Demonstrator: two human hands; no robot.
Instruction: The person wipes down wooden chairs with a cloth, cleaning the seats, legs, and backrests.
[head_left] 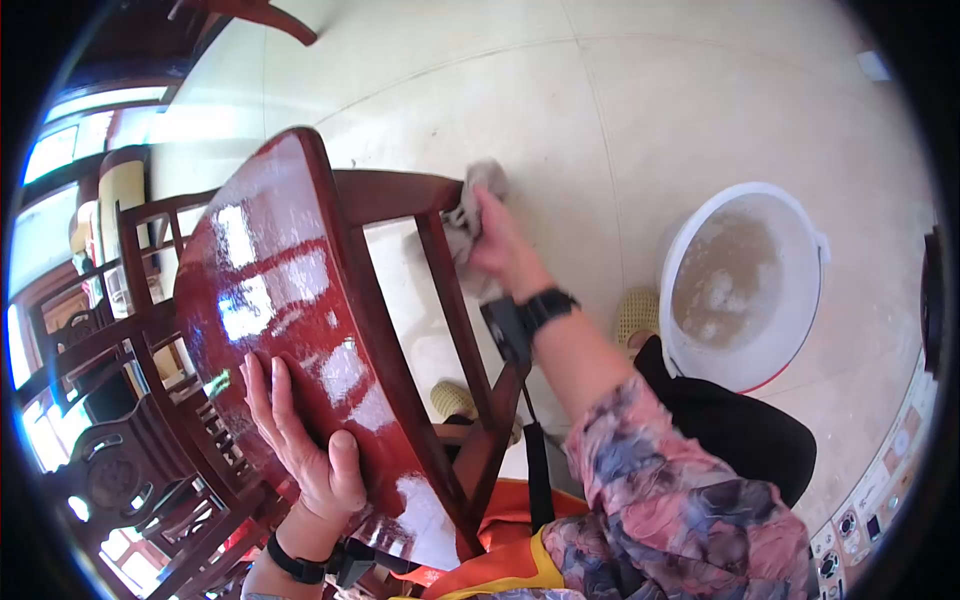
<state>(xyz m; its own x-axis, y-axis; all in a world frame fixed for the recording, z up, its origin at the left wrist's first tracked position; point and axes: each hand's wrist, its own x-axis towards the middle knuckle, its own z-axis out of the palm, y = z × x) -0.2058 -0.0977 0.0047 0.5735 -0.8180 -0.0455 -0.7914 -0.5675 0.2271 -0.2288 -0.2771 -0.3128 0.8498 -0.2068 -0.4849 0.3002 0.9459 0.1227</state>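
A dark red wooden stool or chair [270,290] with a glossy, wet-looking surface is tipped on its side at centre left. My left hand [305,440] lies flat on that surface, fingers stretched out. My right hand [503,240] is closed around a grey cloth [484,178] and presses it to the end of a wooden leg [400,192]. The right hand is slightly blurred, and the cloth hides the leg's tip. A white bucket [675,262] holding cloudy brown water stands on the floor to the right.
Dark carved wooden chairs [150,425] stand at the left. Another piece of dark furniture [270,14] shows at the top left. Pale floor tiles [560,110] lie beyond. My feet in yellow-green slippers [636,312] are below, near the bucket. A patterned border [870,500] runs along the lower right.
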